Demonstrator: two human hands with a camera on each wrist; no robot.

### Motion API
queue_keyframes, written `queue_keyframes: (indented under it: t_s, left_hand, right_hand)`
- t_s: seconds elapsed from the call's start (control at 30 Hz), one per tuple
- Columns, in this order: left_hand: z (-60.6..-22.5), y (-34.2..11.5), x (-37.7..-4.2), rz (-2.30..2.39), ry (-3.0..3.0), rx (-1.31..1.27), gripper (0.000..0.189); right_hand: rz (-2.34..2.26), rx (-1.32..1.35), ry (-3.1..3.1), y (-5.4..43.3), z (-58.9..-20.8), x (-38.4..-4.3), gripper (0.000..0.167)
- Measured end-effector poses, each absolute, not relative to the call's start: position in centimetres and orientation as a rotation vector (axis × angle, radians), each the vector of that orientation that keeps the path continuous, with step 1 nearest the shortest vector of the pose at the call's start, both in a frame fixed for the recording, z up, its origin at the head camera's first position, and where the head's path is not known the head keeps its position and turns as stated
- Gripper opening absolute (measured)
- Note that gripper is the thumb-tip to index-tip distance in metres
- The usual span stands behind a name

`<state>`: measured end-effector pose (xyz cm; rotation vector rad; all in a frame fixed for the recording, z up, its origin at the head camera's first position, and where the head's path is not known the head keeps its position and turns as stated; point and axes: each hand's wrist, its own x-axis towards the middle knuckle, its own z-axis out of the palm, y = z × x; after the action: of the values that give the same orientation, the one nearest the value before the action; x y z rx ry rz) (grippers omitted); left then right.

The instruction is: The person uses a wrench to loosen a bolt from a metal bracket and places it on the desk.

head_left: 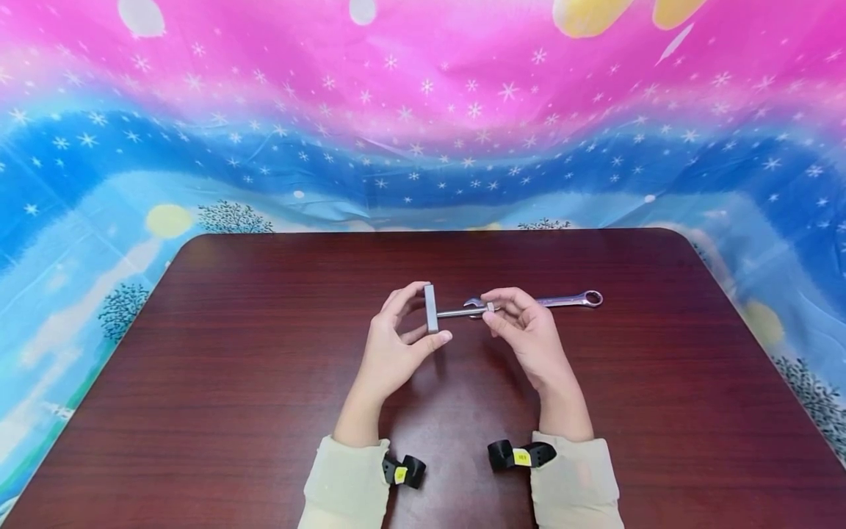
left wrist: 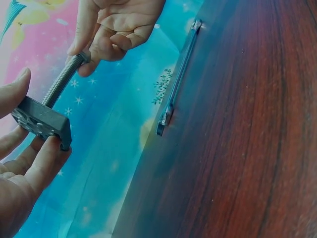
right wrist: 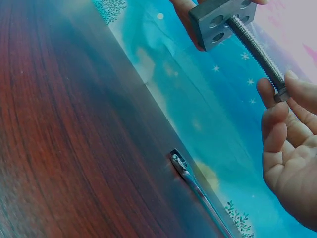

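My left hand (head_left: pixel 394 345) grips a grey metal plate (head_left: pixel 431 308) by its edges, thumb on one side and fingers on the other. Several round holes show in the plate's face in the right wrist view. A long threaded bolt (right wrist: pixel 255 48) stands out from that face, its far end in or against the plate. With thumb and fingertips my right hand (head_left: pixel 532 334) pinches the bolt's hex head (right wrist: pixel 281 95). Plate and bolt are held up above the table, the bolt roughly level in the head view.
A combination wrench (head_left: pixel 568 300) lies on the dark red wooden table (head_left: pixel 231 382), behind the right hand. A printed cloth (head_left: pixel 423 110) with snowflakes hangs around the table's back and sides. Black wrist cameras (head_left: pixel 522 455) are strapped at both sleeves.
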<state>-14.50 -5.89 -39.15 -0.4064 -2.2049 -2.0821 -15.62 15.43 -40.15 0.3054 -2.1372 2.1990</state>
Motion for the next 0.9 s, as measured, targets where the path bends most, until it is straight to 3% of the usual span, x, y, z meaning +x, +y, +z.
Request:
queue_keyframes:
  t_s: [0.53, 0.9]
  left_hand:
    - [-39.09, -5.74, -14.49, -2.094, -2.220, -0.399, 0.067]
    - [-39.22, -5.79, -14.60, -2.092, -2.212, -0.402, 0.066]
  right_hand:
    - [2.215, 0.216, -2.109, 14.96, -40.02, -15.66, 0.012]
    - [2.182, 0.238, -2.170, 15.27, -39.77, -15.57, 0.029]
